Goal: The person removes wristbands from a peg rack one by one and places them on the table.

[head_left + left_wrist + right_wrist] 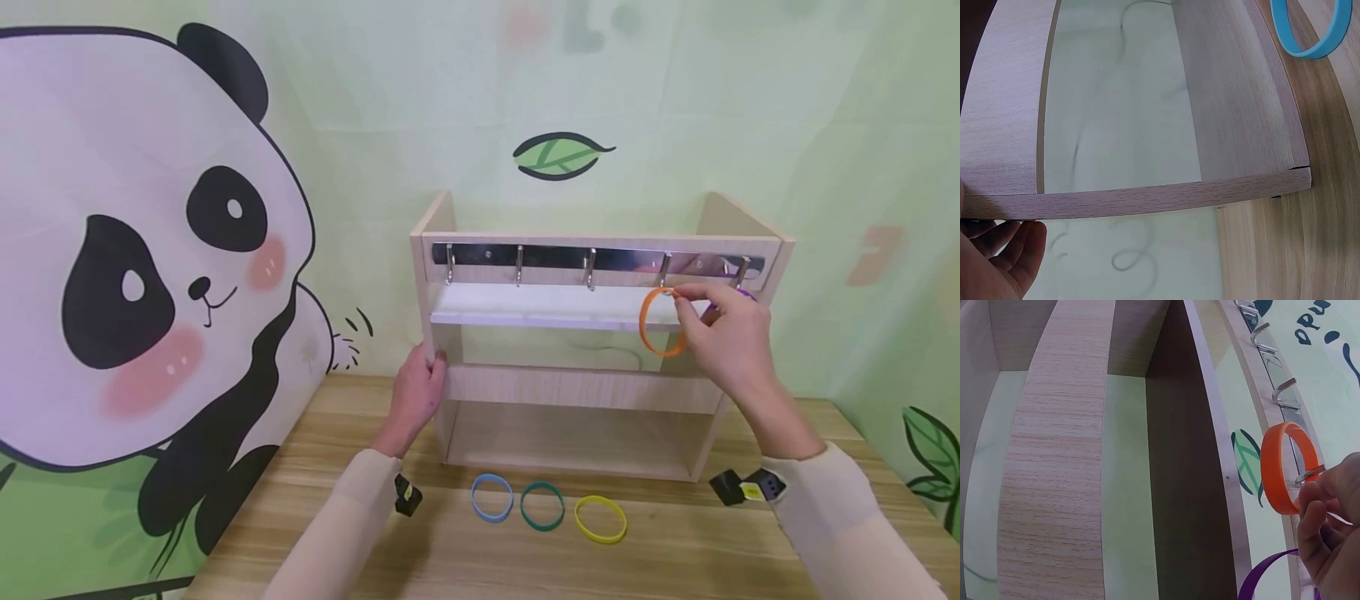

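An orange silicone wristband [645, 323] hangs from my right hand [731, 337], which pinches its upper edge between thumb and fingers. In the right wrist view the wristband [1272, 472] is up against a metal hook [1310, 475], its tip close by my fingertips. Behind that hand a purple wristband [1261, 575] shows at the rightmost hook, mostly hidden in the head view. My left hand [416, 392] grips the left side panel of a small wooden shelf [577, 387], thumb at the front edge and fingers [1032, 250] along the outer side.
Blue [474, 500], green [524, 507] and yellow wristbands [600, 540] lie in a row on the wooden table [465, 567] before the shelf. A metal strip [558, 257] with several hooks runs along its upper front rail. A panda-print backdrop [375, 167] stands behind.
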Motion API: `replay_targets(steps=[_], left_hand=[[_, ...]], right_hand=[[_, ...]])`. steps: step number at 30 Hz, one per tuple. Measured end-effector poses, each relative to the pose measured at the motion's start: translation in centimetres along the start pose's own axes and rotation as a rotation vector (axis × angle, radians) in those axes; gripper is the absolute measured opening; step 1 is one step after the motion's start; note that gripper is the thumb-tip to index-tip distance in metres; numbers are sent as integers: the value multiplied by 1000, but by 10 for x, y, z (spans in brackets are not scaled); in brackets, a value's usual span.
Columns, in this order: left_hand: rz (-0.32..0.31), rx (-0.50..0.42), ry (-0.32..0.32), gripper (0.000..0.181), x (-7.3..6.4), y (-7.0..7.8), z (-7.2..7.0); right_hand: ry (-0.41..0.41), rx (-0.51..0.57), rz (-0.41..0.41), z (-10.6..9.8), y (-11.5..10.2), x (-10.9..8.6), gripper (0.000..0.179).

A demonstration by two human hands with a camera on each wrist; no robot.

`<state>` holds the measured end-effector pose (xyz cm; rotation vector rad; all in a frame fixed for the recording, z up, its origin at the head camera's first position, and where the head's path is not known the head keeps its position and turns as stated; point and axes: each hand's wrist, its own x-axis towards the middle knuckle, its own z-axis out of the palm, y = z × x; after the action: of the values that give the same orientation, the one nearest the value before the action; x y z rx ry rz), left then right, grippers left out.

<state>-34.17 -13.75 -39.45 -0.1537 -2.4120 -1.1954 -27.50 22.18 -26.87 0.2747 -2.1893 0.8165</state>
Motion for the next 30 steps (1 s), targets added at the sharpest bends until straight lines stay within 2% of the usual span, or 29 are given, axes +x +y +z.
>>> replay_targets(steps=[20, 30], left_hand=[[0, -16, -2, 32, 0, 0, 1], [13, -13, 2, 31, -1, 0, 0]], right_hand=[[72, 50, -63, -7, -6, -4, 17], [57, 26, -93, -11, -11, -15, 15]])
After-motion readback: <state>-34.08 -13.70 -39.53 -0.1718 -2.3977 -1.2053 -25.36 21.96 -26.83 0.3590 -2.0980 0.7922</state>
